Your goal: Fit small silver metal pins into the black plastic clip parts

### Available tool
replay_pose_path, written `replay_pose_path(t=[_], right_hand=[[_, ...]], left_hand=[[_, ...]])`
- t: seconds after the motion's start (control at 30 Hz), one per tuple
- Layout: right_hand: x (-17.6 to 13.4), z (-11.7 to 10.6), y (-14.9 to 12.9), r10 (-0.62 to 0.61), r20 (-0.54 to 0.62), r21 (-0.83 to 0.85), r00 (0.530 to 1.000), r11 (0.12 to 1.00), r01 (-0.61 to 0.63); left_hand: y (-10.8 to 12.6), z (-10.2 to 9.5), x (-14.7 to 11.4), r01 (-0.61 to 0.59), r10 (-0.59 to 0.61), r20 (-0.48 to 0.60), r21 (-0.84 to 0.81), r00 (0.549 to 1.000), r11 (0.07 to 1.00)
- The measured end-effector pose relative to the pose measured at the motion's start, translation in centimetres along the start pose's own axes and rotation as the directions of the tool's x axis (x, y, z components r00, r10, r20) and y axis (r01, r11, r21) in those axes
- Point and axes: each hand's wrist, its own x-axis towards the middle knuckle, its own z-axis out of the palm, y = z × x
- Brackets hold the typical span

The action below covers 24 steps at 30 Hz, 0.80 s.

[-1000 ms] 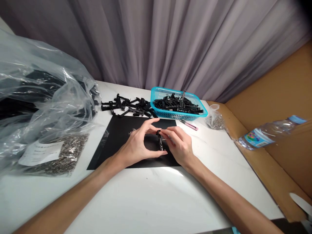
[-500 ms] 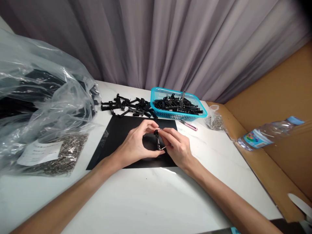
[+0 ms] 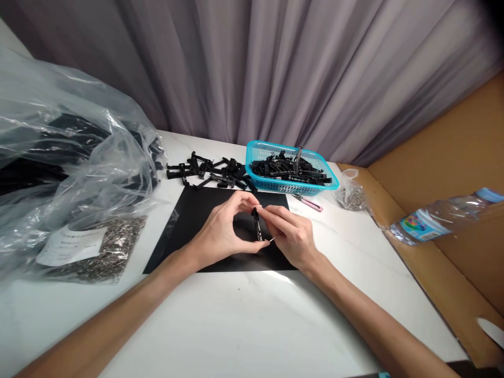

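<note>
Between thumb and fingers, my left hand point(image 3: 224, 231) grips a slim black plastic part point(image 3: 257, 224) by its two ends, holding it above a black mat point(image 3: 185, 231). My right hand point(image 3: 293, 236) is closed close against the part's right side. Its fingertips meet the part's upper end, and a thin pale rod-like piece point(image 3: 272, 239) sticks out from the hand toward the lower end. What else the right fingers pinch is hidden.
Loose black parts point(image 3: 212, 172) lie behind the mat, beside a blue basket point(image 3: 252, 152) of similar parts. A pink-handled tool point(image 3: 311, 203), a small bag point(image 3: 352, 197) and a bottle point(image 3: 429, 223) are at right. Large plastic bags point(image 3: 98, 152) and a bag of metal pieces point(image 3: 114, 247) fill the left.
The whole view has shifted slightly, so things sit a little farther right. Both hands keep nearly the same hold on the black part, with the right hand a touch farther from its lower end.
</note>
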Motion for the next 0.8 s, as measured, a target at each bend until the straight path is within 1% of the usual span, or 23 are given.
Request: replay_pose_path(t=[0.1, 0.2, 0.3, 0.37, 0.43, 0.5, 0.53, 0.67, 0.73, 0.8], right_hand=[[0.6, -0.9, 0.1, 0.112, 0.061, 0.137, 0.992, 0.983, -0.120], [1.3, -1.9, 0.1, 0.259, 0.029, 0.220, 0.965, 0.940, -0.259], [1.7, -2.5, 0.4, 0.358, 0.011, 0.206, 0.934, 0.913, -0.352], [1.7, -2.5, 0.8, 0.422, 0.046, 0.186, 0.905, 0.887, -0.423], [1.5, -2.3, 1.3, 0.506, 0.130, 0.242, 0.853, 0.818, -0.522], [1.3, -1.8, 1.6, 0.571, 0.210, 0.358, 0.794, 0.711, -0.606], [1.2, -1.6, 1.8, 0.591, 0.232, 0.414, 0.773, 0.659, -0.628], [1.3, -1.0, 1.9, 0.608, 0.295, 0.564, 0.737, 0.512, -0.648], [1.4, -0.9, 1.8, 0.602, 0.351, 0.598, 0.717, 0.445, -0.666], [1.4, -0.9, 1.7, 0.600, 0.377, 0.620, 0.706, 0.403, -0.673]], left_hand=[[-0.6, -0.1, 0.1, 0.025, -0.025, 0.008, -0.028, 1.000, 0.999], [-1.1, 0.1, -0.1, 0.091, -0.089, 0.064, -0.029, 0.994, 0.995], [-1.3, 0.3, -0.4, 0.131, -0.136, 0.131, 0.048, 0.982, 0.990], [-1.4, 0.3, -0.5, 0.118, -0.142, 0.156, 0.149, 0.977, 0.982], [-1.4, 0.3, -0.4, 0.110, -0.154, 0.168, 0.246, 0.974, 0.963], [-1.4, 0.2, -0.4, 0.119, -0.176, 0.172, 0.299, 0.969, 0.947], [-1.5, 0.2, -0.4, 0.127, -0.187, 0.173, 0.307, 0.967, 0.943], [-1.5, 0.2, -0.4, 0.151, -0.210, 0.174, 0.300, 0.962, 0.942], [-1.5, 0.2, -0.4, 0.155, -0.212, 0.173, 0.291, 0.962, 0.944], [-1.3, 0.2, -0.4, 0.161, -0.215, 0.173, 0.285, 0.961, 0.945]])
